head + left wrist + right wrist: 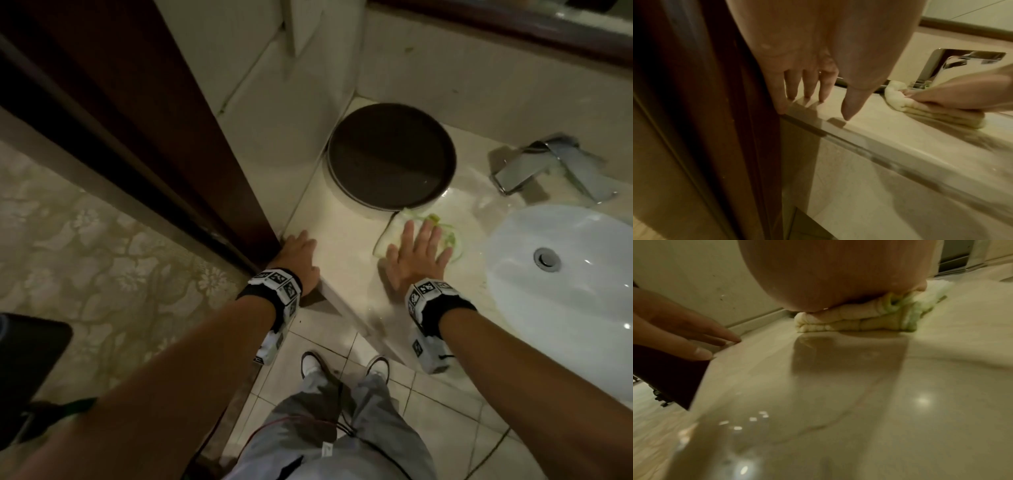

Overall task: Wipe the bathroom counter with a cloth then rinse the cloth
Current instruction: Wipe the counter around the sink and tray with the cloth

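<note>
The right hand point(416, 255) lies flat, fingers straight and spread, pressing the folded cloth point(855, 322) onto the worktop point(342, 233) between the tray point(390, 156) and the sink point(565, 274). The left hand point(299, 255) rests on the worktop's left front corner, fingers point(807, 87) straight, holding nothing.

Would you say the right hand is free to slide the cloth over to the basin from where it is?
Probably yes: the right hand presses flat on the cloth, with bare counter up to the basin.
</note>
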Demonstrator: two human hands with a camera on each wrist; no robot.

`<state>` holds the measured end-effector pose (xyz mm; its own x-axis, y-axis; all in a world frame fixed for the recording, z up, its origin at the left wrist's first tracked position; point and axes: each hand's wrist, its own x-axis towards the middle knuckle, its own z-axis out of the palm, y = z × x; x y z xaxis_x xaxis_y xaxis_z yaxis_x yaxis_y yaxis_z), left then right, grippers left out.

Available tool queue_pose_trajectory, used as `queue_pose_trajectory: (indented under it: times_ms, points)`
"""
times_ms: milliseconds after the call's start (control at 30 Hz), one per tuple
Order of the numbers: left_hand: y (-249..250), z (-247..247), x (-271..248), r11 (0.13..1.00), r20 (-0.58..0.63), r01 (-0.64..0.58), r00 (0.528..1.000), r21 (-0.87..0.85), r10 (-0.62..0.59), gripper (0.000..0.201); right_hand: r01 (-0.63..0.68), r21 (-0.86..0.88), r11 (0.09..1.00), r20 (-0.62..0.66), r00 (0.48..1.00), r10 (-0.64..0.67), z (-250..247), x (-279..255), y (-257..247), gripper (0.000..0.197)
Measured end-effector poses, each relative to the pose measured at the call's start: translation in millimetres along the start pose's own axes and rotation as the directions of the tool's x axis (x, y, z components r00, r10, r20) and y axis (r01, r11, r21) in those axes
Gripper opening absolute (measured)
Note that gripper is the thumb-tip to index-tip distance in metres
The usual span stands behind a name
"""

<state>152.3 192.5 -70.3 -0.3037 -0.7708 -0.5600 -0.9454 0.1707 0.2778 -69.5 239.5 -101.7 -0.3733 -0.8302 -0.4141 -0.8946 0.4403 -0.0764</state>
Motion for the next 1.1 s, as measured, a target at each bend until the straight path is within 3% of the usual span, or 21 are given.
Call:
queue_pose_trajectory:
  times_ms: [267,500,667,933,1033,1100]
  points:
    - [-6,-1,-20,0.998,-0.063,-0.046,0.997,-0.048,0.042,0.05,0.033,0.024,0.999,0.001,0.999,-0.033,7,-6,-61,0.065]
    - [-9,-4,-33,0.998,-0.007,-0.055,0.998,0.043,0.056,0.054,0.268,-0.013,0.963,0.068,0.961,-0.266,11,-7,-117,0.064]
    - [-5,-14,-25,0.998,0.071,-0.001,0.997,0.066,-0.003,0.048,0.302,-0.025,0.953,0.077,0.951,-0.3,9,-6,-88,0.064]
    - [12,-23,-25,0.985,0.152,0.022,0.987,0.172,-0.048,0.044,0.157,-0.013,0.987,0.057,0.986,-0.156,8,-32,-4,0.064]
    - [13,-23,-25,0.976,0.139,-0.009,0.99,0.217,-0.022,0.041,0.122,-0.022,0.992,0.068,0.99,-0.121,11,-36,5,0.065]
    - [9,-21,-24,0.987,0.124,0.012,0.992,0.16,-0.032,0.043,0.106,-0.027,0.994,0.071,0.992,-0.104,12,-34,-2,0.064]
